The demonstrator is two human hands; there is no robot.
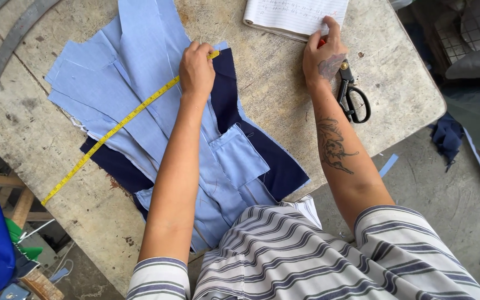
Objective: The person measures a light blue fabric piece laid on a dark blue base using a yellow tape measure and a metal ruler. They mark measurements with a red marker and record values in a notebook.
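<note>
Cloth: light-blue cut fabric pieces (140, 94) over navy fabric (276, 164), table centre; soft, light, likely to shift, best pinned flat.
Tape: yellow measuring tape (112, 130), limp, runs from 8 o'clock toward 1 o'clock.
Left hand (196, 72): closed, pinching the tape's end onto the cloth.
Right hand (322, 53): at 1 o'clock, fingers pressing lined notebook (293, 16); a red item beneath, grip unclear.
Nearby: black scissors (354, 97) on worn table (284, 78).

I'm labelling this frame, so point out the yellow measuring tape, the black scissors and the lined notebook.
yellow measuring tape (112, 131), head view, middle of the strip.
black scissors (355, 103), head view, handle loop.
lined notebook (290, 14), head view, open page.
</note>
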